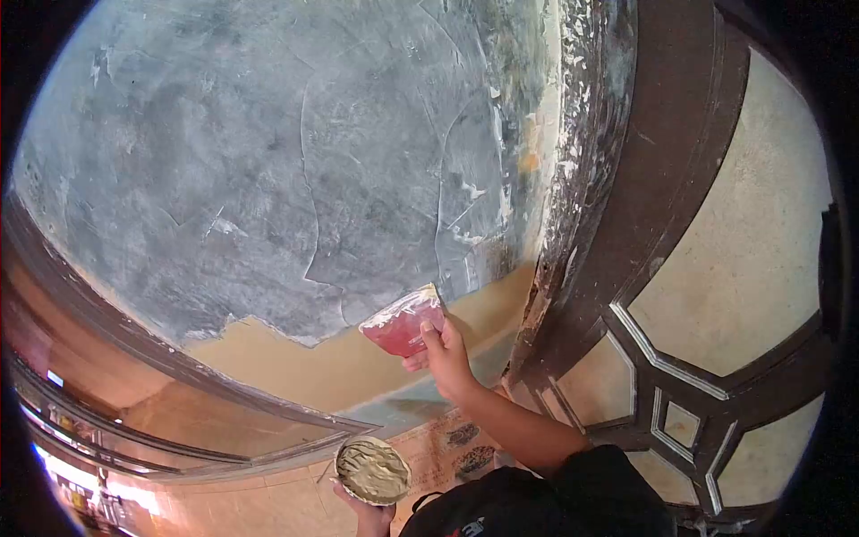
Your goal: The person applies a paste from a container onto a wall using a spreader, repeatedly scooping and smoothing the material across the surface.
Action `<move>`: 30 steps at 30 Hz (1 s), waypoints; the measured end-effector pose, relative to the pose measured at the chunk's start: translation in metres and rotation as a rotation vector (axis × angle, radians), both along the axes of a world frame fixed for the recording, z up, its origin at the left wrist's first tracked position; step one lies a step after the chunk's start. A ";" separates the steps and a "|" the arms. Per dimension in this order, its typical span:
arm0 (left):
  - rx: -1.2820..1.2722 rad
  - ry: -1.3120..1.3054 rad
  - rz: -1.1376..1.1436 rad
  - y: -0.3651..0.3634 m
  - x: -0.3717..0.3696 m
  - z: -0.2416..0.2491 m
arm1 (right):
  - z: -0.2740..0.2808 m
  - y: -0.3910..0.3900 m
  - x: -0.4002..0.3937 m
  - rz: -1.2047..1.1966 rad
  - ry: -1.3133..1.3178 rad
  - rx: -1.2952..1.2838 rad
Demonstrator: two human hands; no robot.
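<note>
My right hand (450, 365) is closed on a red putty spreader (400, 329), its broad edge smeared with white paste. The spreader is against or very near the wall, at the lower border of the grey-blue coat (224, 152); contact is hard to tell. Below that coat runs a bare tan strip of wall (268, 360). Lower down, my left hand (369, 512) holds a round bowl (342, 464) from beneath, its fingers mostly hidden. Thick greyish-beige putty (374, 471) with ridges on its surface fills the bowl.
A dark wooden frame (658, 152) with pale panels (743, 233) stands to the right, its near edge splashed white. Brown trim (116, 313) borders the wall on the left. Dark stains (474, 460) mark the tan surface (286, 494) below.
</note>
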State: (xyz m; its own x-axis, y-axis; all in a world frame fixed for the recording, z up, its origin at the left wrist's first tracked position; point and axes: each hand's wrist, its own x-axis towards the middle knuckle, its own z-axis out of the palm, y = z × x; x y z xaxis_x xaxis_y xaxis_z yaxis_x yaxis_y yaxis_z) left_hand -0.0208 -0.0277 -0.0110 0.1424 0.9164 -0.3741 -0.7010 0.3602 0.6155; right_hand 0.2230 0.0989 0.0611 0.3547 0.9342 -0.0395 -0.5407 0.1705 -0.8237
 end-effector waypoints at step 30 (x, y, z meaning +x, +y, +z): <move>-0.087 0.015 0.012 -0.012 0.002 -0.006 | -0.005 -0.004 -0.004 -0.005 -0.059 0.043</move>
State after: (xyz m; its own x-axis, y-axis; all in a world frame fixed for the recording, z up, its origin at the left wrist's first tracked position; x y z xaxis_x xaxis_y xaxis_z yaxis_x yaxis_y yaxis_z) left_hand -0.0192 -0.0399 -0.0168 0.1256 0.8819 -0.4544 -0.6967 0.4044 0.5925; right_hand 0.2187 0.0947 0.0563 0.3600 0.9327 0.0214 -0.4905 0.2087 -0.8461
